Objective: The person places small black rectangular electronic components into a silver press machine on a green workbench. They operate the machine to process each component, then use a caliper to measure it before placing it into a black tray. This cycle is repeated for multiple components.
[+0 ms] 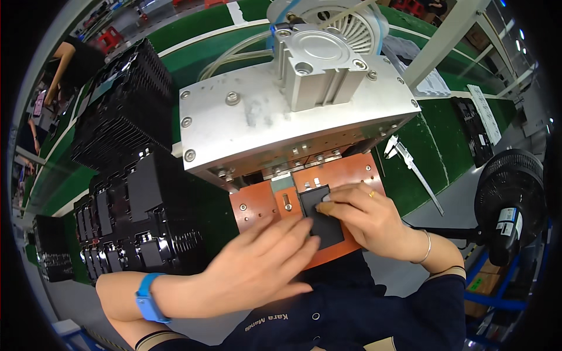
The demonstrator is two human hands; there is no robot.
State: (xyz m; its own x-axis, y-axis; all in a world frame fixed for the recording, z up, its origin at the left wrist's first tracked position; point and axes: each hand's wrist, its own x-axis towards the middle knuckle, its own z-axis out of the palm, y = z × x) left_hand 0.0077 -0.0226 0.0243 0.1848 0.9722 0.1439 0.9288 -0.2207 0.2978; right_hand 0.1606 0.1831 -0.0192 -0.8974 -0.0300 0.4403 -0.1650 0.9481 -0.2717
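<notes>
A flat black rectangular piece point(329, 233) with two small metal tabs at its far end lies on the orange plate point(263, 202) of a press. Over its near left edge is my left hand point(266, 260), fingers stretched out and a little blurred, with nothing visible in it. My right hand point(369, 219) rests on the piece's right side. Its thumb and fingertips are pressed together close to the tabs; a small pale bit shows at the tips, too small to name. My hands partly cover the black piece.
Just beyond the plate stands the metal press point(246, 126), topped by an air cylinder point(322, 64). Stacked black trays point(126, 111) and more black trays point(143, 216) are on the left. A caliper point(413, 169) lies on the green mat at right, near a black fan point(509, 193).
</notes>
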